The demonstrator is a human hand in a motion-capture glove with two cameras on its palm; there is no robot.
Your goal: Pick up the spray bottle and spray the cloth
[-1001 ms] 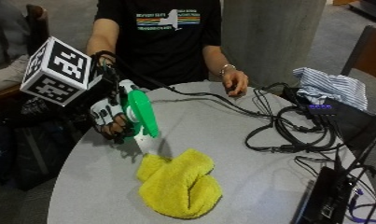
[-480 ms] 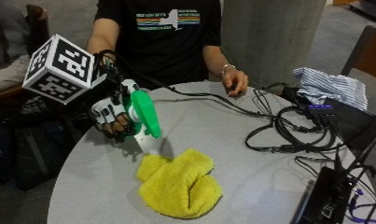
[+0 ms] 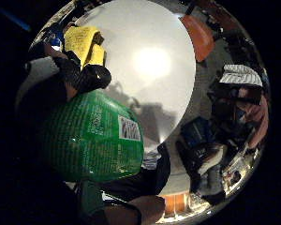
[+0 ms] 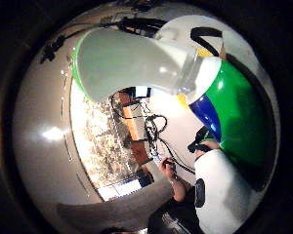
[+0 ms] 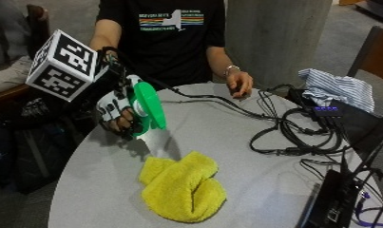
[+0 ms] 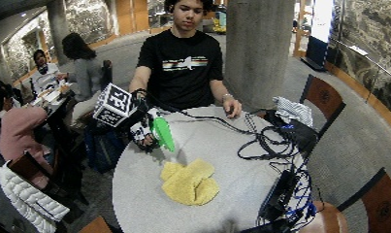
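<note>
My gloved right hand [image 5: 118,111] grips a green spray bottle [image 5: 148,108], lifted above the round table [image 5: 254,175].

I see my fingers curled round the bottle, tilted toward a crumpled yellow cloth [image 5: 181,186] lying just beside. My bare hand [image 5: 240,85] rests at the table's far edge, near black cables [image 5: 292,130].

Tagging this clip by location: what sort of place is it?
Probably a café or public lounge: other people sit at a nearby table, a thick concrete column rises behind the round table, and wooden chairs surround it.

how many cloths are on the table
2: a folded yellow terry cloth in front of the green spray bottle, and a crumpled blue-striped cloth at the far edge, by the cables.
</note>
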